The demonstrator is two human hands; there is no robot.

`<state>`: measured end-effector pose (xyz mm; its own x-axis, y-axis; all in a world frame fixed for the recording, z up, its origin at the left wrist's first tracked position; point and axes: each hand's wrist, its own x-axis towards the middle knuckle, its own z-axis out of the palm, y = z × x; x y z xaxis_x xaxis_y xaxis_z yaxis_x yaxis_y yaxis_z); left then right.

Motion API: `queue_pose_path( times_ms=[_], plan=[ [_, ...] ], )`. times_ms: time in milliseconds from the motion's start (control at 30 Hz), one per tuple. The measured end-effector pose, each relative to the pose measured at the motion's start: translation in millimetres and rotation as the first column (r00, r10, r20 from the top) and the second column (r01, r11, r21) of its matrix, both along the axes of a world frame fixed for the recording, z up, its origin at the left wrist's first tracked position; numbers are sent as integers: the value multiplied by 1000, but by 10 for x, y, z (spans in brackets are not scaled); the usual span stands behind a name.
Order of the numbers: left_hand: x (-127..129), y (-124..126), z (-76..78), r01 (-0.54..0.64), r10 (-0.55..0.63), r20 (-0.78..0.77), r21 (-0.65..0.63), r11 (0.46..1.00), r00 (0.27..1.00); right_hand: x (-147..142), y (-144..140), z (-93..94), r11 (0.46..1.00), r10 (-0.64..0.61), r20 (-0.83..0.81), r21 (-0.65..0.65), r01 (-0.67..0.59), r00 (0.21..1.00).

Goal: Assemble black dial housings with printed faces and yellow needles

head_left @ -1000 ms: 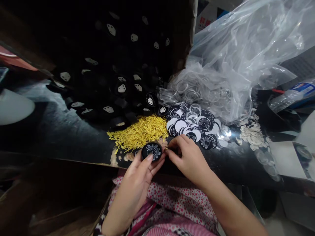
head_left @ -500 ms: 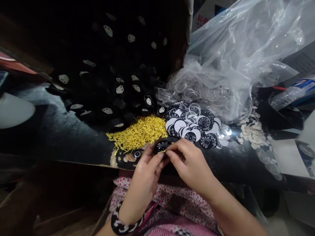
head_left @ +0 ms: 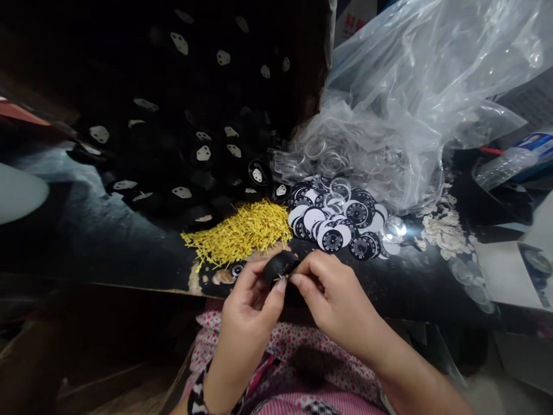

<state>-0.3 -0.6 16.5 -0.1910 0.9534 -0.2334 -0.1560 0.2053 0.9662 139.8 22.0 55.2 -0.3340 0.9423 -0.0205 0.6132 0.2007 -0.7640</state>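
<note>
My left hand [head_left: 248, 308] grips a small round black dial housing [head_left: 279, 266], tilted so its face is turned toward me and mostly hidden. My right hand [head_left: 334, 297] pinches a thin yellow needle [head_left: 283, 277] against the housing's near side. Both hands meet just above the near edge of the black table [head_left: 108, 242]. Right behind them lies a heap of yellow needles [head_left: 242, 231]. To its right is a spread of round black-and-white dial faces [head_left: 341, 222].
A pile of black housings [head_left: 194, 155] with pale plates fills the back left. A clear plastic bag of transparent rings [head_left: 389, 115] bulges at the back right, with whitish scraps [head_left: 444, 233] and clear round covers [head_left: 394, 230] beside it. Papers [head_left: 514, 271] lie at far right.
The left hand has moved the housing right and tipped it, so its printed face no longer shows. The right hand has brought a yellow needle onto it. The view has shifted slightly.
</note>
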Motion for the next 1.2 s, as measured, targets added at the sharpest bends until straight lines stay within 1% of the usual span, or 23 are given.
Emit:
queue_pose_path(
  times_ms=[100, 167, 200, 267, 333, 400, 433, 533, 600, 667, 733, 800, 867, 900, 933, 967, 1000, 1033, 1067, 1100, 1133, 1167, 1200],
  plan=[
    [-15, -34, 11, 1, 1, -95, 24, 1000, 995, -28, -35, -16, 1000, -25, 17, -14, 26, 1000],
    [-31, -44, -9, 14, -13, -121, 9, 1000, 993, -41, -34, -29, 999, -42, 25, -27, 42, 999],
    [-42, -40, -27, 26, -27, -107, -9, 1000, 994, -42, -24, -34, 998, -45, 30, -32, 46, 999],
    [-67, -18, -69, 61, -62, -9, -71, 996, 998, -32, 8, -39, 999, -35, 35, -20, 35, 999],
    [-95, 9, -103, 96, -79, 125, -135, 986, 989, -9, 48, -39, 999, 0, 37, 45, -2, 999],
    [-120, 25, -113, 120, -84, 206, -171, 978, 975, 12, 89, -45, 987, 55, 84, 147, -67, 995],
    [-129, 25, -108, 128, -89, 210, -177, 976, 974, 18, 108, -53, 975, 80, 135, 196, -105, 988],
    [-126, -10, -85, 134, -111, 130, -183, 974, 985, 3, 151, -86, 929, 113, 305, 306, -209, 946],
    [-90, -47, -82, 85, -57, 130, -226, 970, 990, -29, 162, -90, 911, 108, 343, 342, -232, 933],
    [-37, -75, -94, 28, 30, 189, -298, 954, 982, -64, 158, -66, 926, 83, 313, 327, -190, 946],
    [5, -76, -119, -1, 81, 227, -334, 943, 971, -77, 160, -20, 962, 40, 276, 250, -112, 960],
    [7, -41, -160, 14, 40, 176, -295, 955, 984, -35, 195, 26, 988, 21, 253, 144, -59, 967],
    [-26, 18, -218, 51, -40, 55, -222, 974, 998, 79, 290, 52, 995, 82, 189, 31, -90, 978],
    [-46, 50, -252, 74, -73, 11, -196, 978, 997, 159, 365, 55, 995, 101, 141, -4, -102, 985],
    [-63, 79, -288, 85, -86, 0, -183, 979, 996, 246, 456, 50, 997, 80, 107, -12, -79, 991],
    [-72, 103, -324, 80, -77, 25, -185, 980, 997, 333, 559, 37, 1000, 20, 105, 7, -20, 994],
    [-71, 121, -359, 72, -57, 80, -200, 977, 995, 414, 667, 19, 996, -80, 147, 54, 72, 986],
    [-61, 133, -392, 65, -37, 133, -216, 974, 990, 481, 773, -5, 982, -174, 233, 113, 151, 957],
    [-44, 142, -421, 66, -27, 172, -225, 972, 985, 534, 870, -33, 969, -231, 331, 163, 185, 915],
    [-24, 149, -448, 77, -33, 195, -227, 971, 980, 572, 952, -64, 965, -247, 421, 192, 180, 873],
    [-3, 155, -472, 94, -47, 207, -224, 970, 977, 598, 1018, -95, 970, -225, 491, 193, 146, 842],
    [16, 161, -492, 107, -57, 221, -222, 969, 974, 618, 1065, -126, 977, -195, 530, 180, 115, 825],
    [32, 168, -506, 108, -52, 243, -226, 968, 969, 635, 1096, -154, 980, -183, 535, 169, 108, 824]
  ],
)
